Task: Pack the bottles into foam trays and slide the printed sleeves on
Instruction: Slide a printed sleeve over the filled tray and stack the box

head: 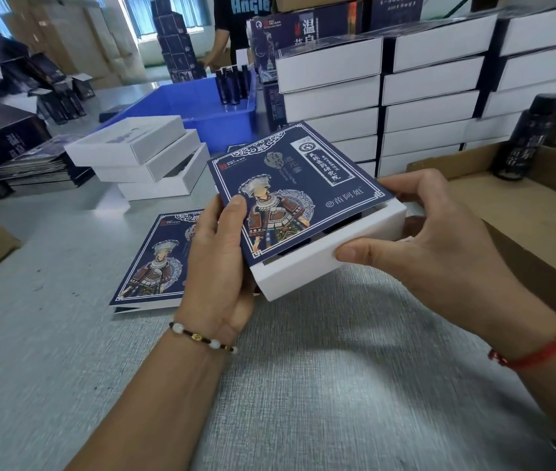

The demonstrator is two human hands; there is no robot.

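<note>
White tray [331, 253] sits between both hands above the table [303, 385], its far part inside the blue printed sleeve [297, 192]. Left hand [217, 253] grips the sleeve's near-left edge, thumb on top. Right hand [433, 232] holds the tray's right end, thumb pressing its near side. More sleeves [154, 263] lie flat just left of the left hand.

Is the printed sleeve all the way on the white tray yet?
No, partly on. The printed sleeve covers most of the white tray, but the tray's near end sticks out, with dark bottles showing in the gap.
</note>
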